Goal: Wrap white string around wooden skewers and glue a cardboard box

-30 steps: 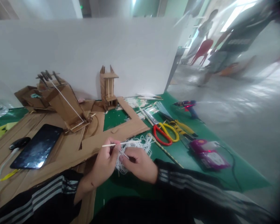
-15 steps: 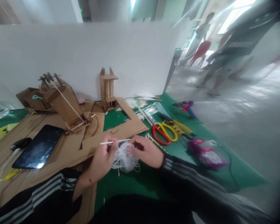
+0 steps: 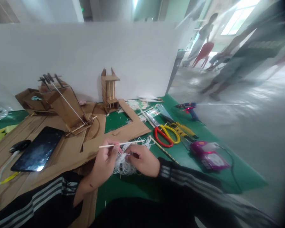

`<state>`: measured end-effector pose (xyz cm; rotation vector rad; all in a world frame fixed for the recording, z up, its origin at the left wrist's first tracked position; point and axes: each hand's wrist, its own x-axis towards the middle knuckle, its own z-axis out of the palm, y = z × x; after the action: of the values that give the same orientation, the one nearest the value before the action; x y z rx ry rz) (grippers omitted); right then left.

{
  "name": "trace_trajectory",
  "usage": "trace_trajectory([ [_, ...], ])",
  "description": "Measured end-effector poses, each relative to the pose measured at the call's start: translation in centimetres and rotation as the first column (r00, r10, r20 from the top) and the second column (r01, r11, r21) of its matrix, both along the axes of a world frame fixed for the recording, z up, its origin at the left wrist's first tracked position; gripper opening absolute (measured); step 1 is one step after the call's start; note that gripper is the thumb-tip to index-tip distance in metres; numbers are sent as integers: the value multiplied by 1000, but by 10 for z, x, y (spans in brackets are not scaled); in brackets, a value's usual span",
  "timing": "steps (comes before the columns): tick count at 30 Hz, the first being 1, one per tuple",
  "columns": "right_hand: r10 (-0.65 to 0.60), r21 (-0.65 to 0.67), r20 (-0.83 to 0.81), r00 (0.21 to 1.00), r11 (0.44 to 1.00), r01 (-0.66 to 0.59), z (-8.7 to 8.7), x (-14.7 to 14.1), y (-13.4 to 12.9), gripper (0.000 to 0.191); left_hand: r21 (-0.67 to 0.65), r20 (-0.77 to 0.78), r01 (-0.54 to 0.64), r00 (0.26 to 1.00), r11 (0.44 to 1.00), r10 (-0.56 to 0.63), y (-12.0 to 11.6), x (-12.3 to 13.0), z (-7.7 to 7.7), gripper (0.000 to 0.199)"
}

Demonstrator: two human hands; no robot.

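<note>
a white panel [image 3: 85, 53] spans the upper part of the frame. below it, a green table [image 3: 242, 177] runs to the lower right, with flat cardboard [image 3: 68, 161] over its left side. a leaning cardboard model [image 3: 65, 104] stands left of centre, and a black-screened device [image 3: 39, 148] lies at the lower left.

at lower centre, the left hand [image 3: 106, 160] pinches a stick between thumb and fingers; the right hand [image 3: 143, 160], just beside it, has thumb and fingertips drawn narrow on white string [image 3: 123, 167], which lies bunched beneath and between the hands.

a narrow upright cardboard model [image 3: 110, 90] stands near the centre, against the panel. right of centre lie a purple device [image 3: 209, 155], red-and-yellow scissors [image 3: 163, 137] and yellow-handled pliers [image 3: 184, 130]. the thinnest thing, the pale stick [image 3: 109, 146], slants slightly upward to the right, above the string.
</note>
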<state>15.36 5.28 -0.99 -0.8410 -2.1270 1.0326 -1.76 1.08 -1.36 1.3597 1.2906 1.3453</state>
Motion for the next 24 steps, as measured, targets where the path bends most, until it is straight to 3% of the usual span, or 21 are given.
trace_trajectory([
  [8,51,-30,25,998,998,-50,1,1,1,23,-77,70,30,997,997,-24,0,2,4,24],
  [11,12,26,53,999,1000,-13,1,3,0,29,-83,28,34,999,996,-32,2,-1,0,24],
  [16,-12,195,45,999,981,3,10,13,-1,18,-62,-66,76,995,995,-80,4,-5,-10,24],
  [20,-128,340,-1,992,933,120,24,32,15,17,-75,-91,99,990,992,-106,2,-6,-15,23],
  [24,-259,392,126,958,900,192,34,53,37,15,-72,-71,115,990,991,-120,1,-4,-14,21],
])
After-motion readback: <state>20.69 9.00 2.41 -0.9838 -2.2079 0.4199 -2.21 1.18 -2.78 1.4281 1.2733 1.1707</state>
